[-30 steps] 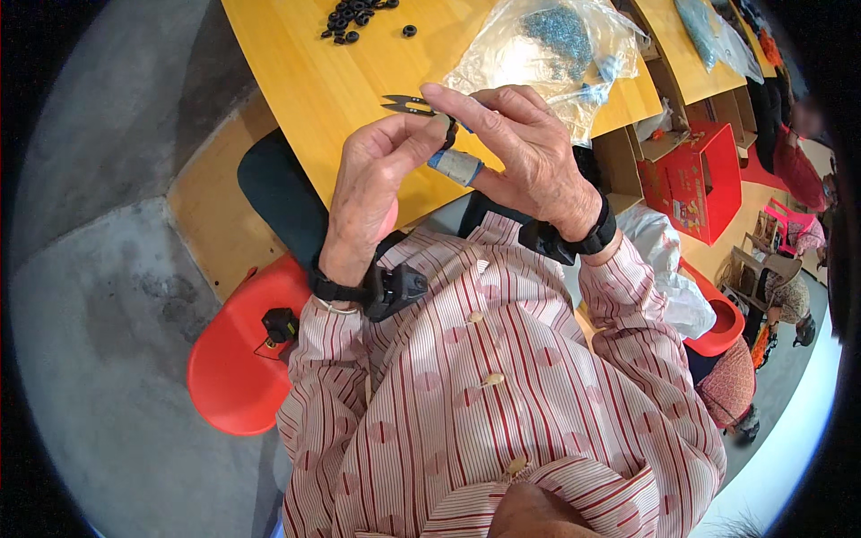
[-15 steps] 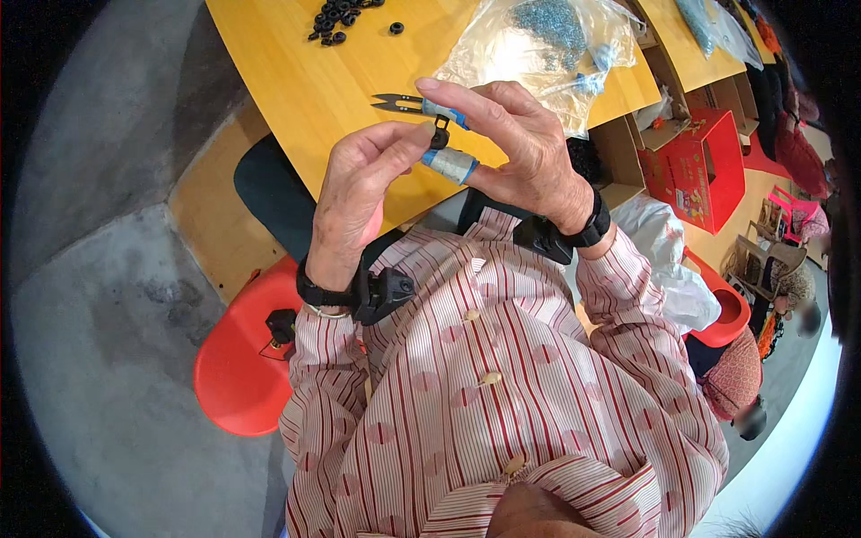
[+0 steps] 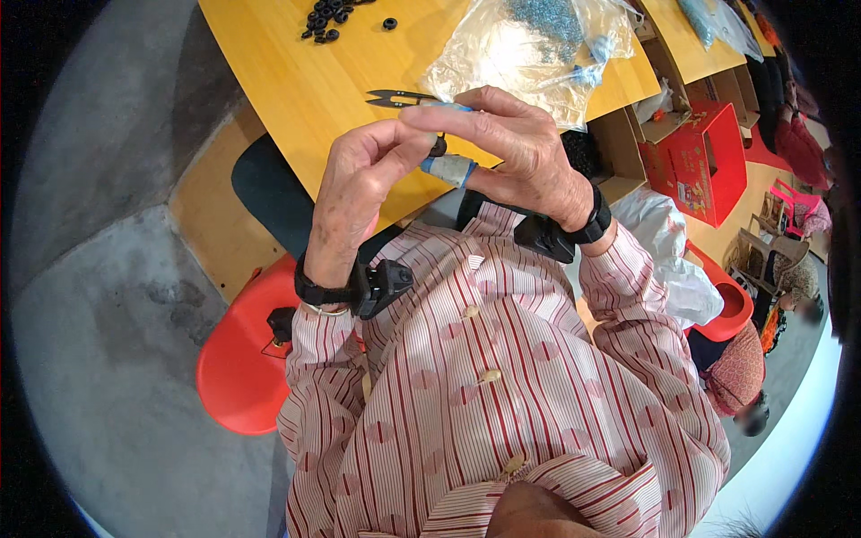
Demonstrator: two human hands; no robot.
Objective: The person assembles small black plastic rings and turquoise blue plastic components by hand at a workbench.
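In the head view, the main change is at the right hand [image 3: 520, 148]: its forefinger, raised clear of the left fingertips half a second ago, now lies lower, across the top of the black part [image 3: 439, 146] and up against or just over those fingertips. The part's upper end, a small squared loop that showed plainly then, is now covered by that finger. What remains in sight is a dark bit between the hands, above the wrap [image 3: 448, 169] at the right thumb. For the work, I judge this means both hands now bear on the same small part, though whether the forefinger presses it or only passes over it I cannot tell.

The left hand [image 3: 368, 184] pinches the part between thumb and forefinger, as it did half a second ago. The right hand is grasping the snips [image 3: 399, 98] behind its forefinger, their blades pointing left over the desk [image 3: 305, 99]; they have shifted only slightly, and nothing shows between the blades, so I judge they are not at work on the part. The right hand's hold on the snips' handle is mostly hidden.

Farther up the desk lie a cluster of black rings [image 3: 327, 13] and one ring [image 3: 389, 23] apart from them. To their right, near the right hand, the clear bag [image 3: 475, 67] holds blue bits [image 3: 547, 25].
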